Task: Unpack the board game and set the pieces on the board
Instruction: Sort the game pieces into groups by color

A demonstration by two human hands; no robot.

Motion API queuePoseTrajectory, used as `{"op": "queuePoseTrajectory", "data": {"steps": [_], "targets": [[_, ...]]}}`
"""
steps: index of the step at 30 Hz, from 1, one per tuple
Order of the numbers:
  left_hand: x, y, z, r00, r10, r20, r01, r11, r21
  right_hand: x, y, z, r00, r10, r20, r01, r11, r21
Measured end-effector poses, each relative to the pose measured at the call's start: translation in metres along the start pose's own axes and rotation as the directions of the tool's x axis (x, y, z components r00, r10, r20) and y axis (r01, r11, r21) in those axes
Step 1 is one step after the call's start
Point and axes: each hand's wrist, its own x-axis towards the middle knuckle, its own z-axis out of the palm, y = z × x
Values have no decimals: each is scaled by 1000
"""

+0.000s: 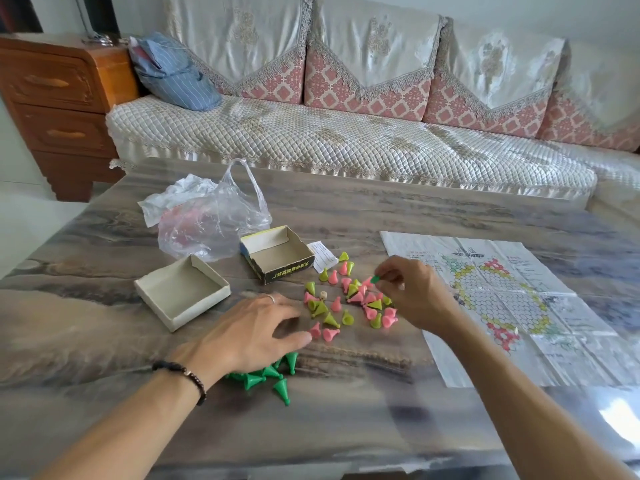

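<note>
Both forearms reach in from the near edge over a glossy, grey-brown marbled table (346,209). Right hand (412,292): its fingertips pinch a dark green piece (375,279) above a loose scatter of pink and yellow-green cone pieces (349,299), most of them tipped over and pointing every way. Left hand (249,327) hovers palm down, fingers spread and relaxed, holding nothing, a ring on one finger and a beaded bracelet on the wrist. Under and just nearer than it lies a cluster of dark green cones (273,375), also on their sides.

A creased paper board (502,299) lies flat to the right, its long axis running away from the camera. Two open box halves (181,292) (277,254) and a crumpled plastic bag (211,220) sit left of the scatter. Beyond the table stand a quilted sofa (311,133) and a wooden drawer chest (59,98).
</note>
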Motion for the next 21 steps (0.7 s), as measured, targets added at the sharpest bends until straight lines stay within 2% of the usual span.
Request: {"op": "queuePoseTrajectory", "data": {"steps": [4,7,11,14,18,21], "targets": [[-12,-13,-6,998,-61,-4,61,998,19,-46,-52,23,957,-197,212,193,980,40],[-23,-22,-8,996,-75,-56,74,997,-19,-66,-69,46,922,-262,285,266,964,24],[-39,-33,-5,987,-89,-137,75,992,-104,-75,-75,58,939,-198,283,205,979,2],[-52,-34,-1,990,-66,-128,44,985,-165,-78,-79,54,925,-159,344,168,986,4],[-62,-35,7,993,-24,-118,24,1000,-7,-79,-91,55,912,-125,390,149,988,-32],[-64,-36,9,991,-32,-133,32,999,-3,-78,-95,64,924,-155,349,171,985,-16]]}}
